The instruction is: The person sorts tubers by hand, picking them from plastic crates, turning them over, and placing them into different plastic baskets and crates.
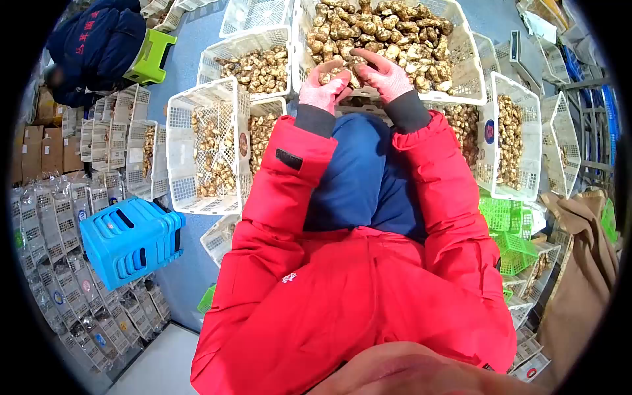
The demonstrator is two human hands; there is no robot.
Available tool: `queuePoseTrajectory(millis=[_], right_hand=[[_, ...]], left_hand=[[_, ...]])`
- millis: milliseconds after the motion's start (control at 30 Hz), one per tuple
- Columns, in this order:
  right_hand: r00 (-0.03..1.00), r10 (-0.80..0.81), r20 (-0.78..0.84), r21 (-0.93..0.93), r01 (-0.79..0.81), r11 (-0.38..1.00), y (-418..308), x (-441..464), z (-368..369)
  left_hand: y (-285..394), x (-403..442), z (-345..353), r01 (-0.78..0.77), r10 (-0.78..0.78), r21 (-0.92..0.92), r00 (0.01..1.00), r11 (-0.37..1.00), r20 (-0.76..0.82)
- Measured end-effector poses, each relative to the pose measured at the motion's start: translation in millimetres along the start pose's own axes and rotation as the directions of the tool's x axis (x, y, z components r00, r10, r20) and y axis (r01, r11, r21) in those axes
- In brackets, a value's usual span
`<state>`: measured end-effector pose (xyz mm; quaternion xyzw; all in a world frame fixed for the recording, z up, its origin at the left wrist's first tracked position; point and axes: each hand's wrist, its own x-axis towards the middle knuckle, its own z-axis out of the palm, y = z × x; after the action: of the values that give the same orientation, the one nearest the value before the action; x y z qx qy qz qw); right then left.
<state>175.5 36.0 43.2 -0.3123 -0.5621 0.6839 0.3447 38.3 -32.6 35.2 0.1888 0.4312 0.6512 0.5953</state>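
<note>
Both my hands wear pink gloves and are held close together over the front edge of a large white basket (466,62) heaped with brown and cream mushrooms (415,39). My left hand (326,85) has its fingers curled round some mushrooms (339,74). Beside it, my right hand (384,76) is bent inward, its fingers closed on a mushroom (357,66). The fingertips partly cover what is held, so its exact number and shape are hard to make out.
White baskets of mushrooms (214,151) stand left, and another basket (510,141) right. A blue stool (131,240) is at lower left. Another person (95,49) is beside a green stool (150,58) at upper left. Green baskets (510,230) and brown cloth (579,263) lie right.
</note>
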Motion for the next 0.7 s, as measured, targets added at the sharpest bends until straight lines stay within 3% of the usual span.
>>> queuePoseTrajectory(millis=[33, 133, 233, 267, 300, 333, 400, 433, 500, 700], right_hand=[[1.0, 0.01, 0.001, 0.07, -0.01, 0.998, 2, 0, 0], [1.0, 0.004, -0.007, 0.021, -0.004, 1.0, 1, -3, 0], [1.0, 0.023, -0.018, -0.186, -0.026, 0.982, 6, 1, -6], [0.998, 0.05, -0.024, -0.068, -0.051, 0.996, -5, -3, 1], [0.998, 0.051, -0.032, -0.095, -0.053, 0.994, 6, 1, -5], [0.997, 0.064, -0.051, -0.111, -0.069, 0.991, 12, 4, -10], [0.989, 0.131, -0.067, 0.072, -0.126, 0.989, 6, 3, -3], [0.985, 0.154, -0.079, 0.062, -0.15, 0.987, 12, 5, -6], [0.989, 0.094, -0.111, 0.142, -0.078, 0.987, 15, 4, -1], [0.99, 0.105, -0.095, 0.081, -0.097, 0.992, 11, 0, -1]], left_hand=[[-2, 1, -3, -0.003, 0.004, -0.01, 1.0, 1.0, 0.005], [-6, 4, -9, -0.009, 0.01, -0.029, 1.0, 1.0, 0.019], [-9, 4, -12, -0.025, 0.025, -0.015, 0.998, 1.0, 0.059], [-5, 3, -8, 0.011, -0.011, 0.003, 1.0, 1.0, 0.016], [-2, 2, -3, 0.039, -0.038, 0.023, 0.999, 0.999, -0.036], [-4, -1, -1, 0.019, -0.019, -0.002, 0.999, 1.0, -0.035], [-11, 8, -17, 0.043, -0.046, -0.102, 0.999, 0.994, -0.028], [-12, 10, -24, 0.045, -0.044, -0.141, 0.999, 0.989, 0.007], [-2, 4, -24, 0.055, -0.058, -0.072, 0.998, 0.996, -0.033], [0, 0, -23, 0.085, -0.085, -0.086, 0.996, 0.993, 0.013]])
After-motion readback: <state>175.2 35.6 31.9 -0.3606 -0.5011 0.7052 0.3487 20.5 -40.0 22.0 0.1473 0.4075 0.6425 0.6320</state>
